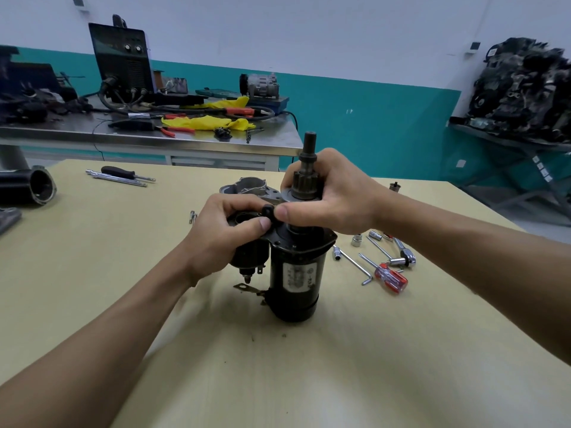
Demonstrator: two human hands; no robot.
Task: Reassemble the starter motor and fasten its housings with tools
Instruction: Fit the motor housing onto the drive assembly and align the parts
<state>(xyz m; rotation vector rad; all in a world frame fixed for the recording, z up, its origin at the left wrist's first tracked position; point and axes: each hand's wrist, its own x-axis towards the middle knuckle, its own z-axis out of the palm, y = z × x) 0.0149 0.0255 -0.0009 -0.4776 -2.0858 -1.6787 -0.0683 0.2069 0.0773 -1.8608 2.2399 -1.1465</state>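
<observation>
The black starter motor body [296, 276] stands upright on the wooden table [278, 366], its pinion gear and shaft [307, 162] pointing up. The black solenoid [248, 257] hangs at its left side. My left hand [222, 236] grips the solenoid's top, thumb beside a small black lever piece [268, 210]. My right hand [327, 193] wraps round the pinion assembly, its thumb pressing that same black piece. The grey aluminium nose housing [251, 186] lies on the table just behind my hands.
To the right lie sockets [357, 240], a ratchet [404, 254], an L-shaped key [355, 264] and a red-handled screwdriver [391, 278]. Two bolts [193, 216] lie left of the motor. Long bolts and a black screwdriver [123, 176] rest far left, beside another black housing [27, 186].
</observation>
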